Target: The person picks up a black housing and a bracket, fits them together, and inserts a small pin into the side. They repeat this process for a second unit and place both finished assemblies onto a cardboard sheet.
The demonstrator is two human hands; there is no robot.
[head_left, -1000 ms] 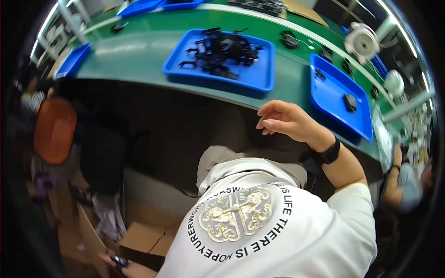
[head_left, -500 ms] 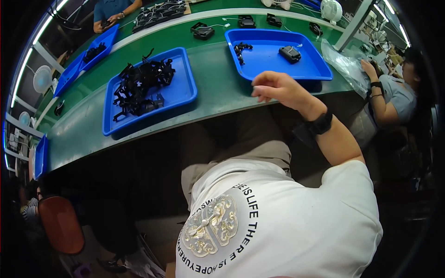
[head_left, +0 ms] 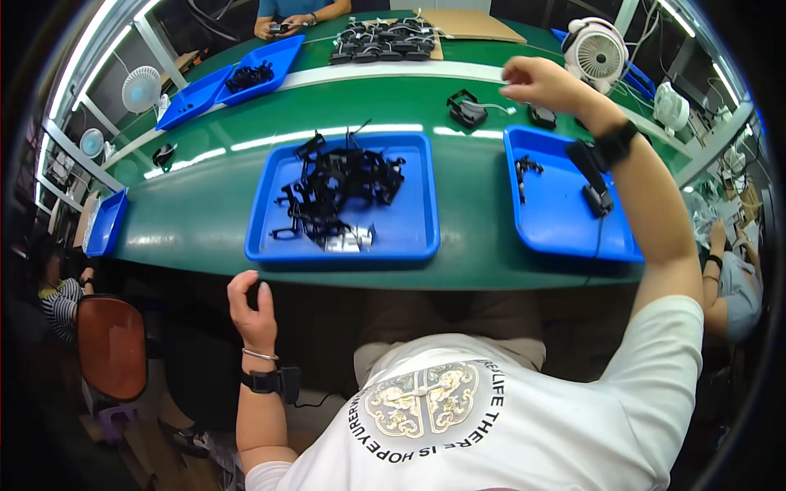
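My right hand [head_left: 542, 83] reaches over the far part of the green bench, its fingers loosely bent and apart, holding nothing I can see. Below it on the bench is a black plastic housing [head_left: 465, 110] with a white cable and plug; a second black housing [head_left: 542, 116] lies close by. My left hand [head_left: 250, 315] hovers at the bench's near edge, thumb and fingers apart, nothing in them. Just beyond it is a blue tray [head_left: 409, 237] heaped with black plastic brackets [head_left: 344, 180]. The right blue tray [head_left: 544, 233] holds a few small black parts [head_left: 524, 173] and a black housing [head_left: 598, 200], partly behind my forearm.
Across the bench, a person's hands [head_left: 286, 26] hold a small dark part beside blue trays [head_left: 266, 69]. Many black units with cables [head_left: 385, 41] lie on cardboard. A white fan [head_left: 595, 53] stands far right. Another person [head_left: 733, 286] works at the right.
My right hand has moved from the right tray's near edge to farther over the bench. My left hand has come into view. The view has turned, shifting the trays rightward and lower.
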